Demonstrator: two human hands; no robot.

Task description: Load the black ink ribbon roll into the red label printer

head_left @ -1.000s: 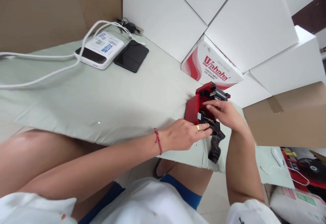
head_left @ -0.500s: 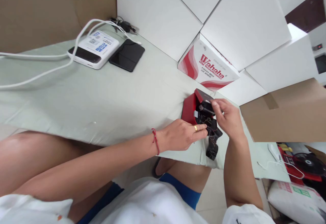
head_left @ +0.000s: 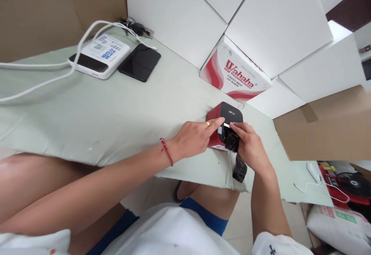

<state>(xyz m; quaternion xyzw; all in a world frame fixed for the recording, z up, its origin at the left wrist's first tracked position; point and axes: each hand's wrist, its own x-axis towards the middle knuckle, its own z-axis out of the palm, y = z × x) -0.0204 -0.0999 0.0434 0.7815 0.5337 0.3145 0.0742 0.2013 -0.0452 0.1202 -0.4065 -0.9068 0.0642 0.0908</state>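
Note:
A small red box with a black lid rests on the pale green cloth near the table's front edge, its lid lying flat on top. From the box's front side a black strap-like strip hangs down onto the cloth. My left hand, with a ring, reaches from the left; its index fingertip presses on the lid, and the other fingers are curled by the red side. At the right, my right hand has its fingers together on the lid's front edge, over the black strip. What its fingers pinch is partly hidden.
A Wahaha carton stands behind the box, against white boxes. To the left lie a white device with cables, a black phone and keys. A cardboard box is at the right.
The raised lid has come down flat, covering the black parts inside the box. My left hand moved up from the opening onto the lid, and my right hand came lower and slightly left.

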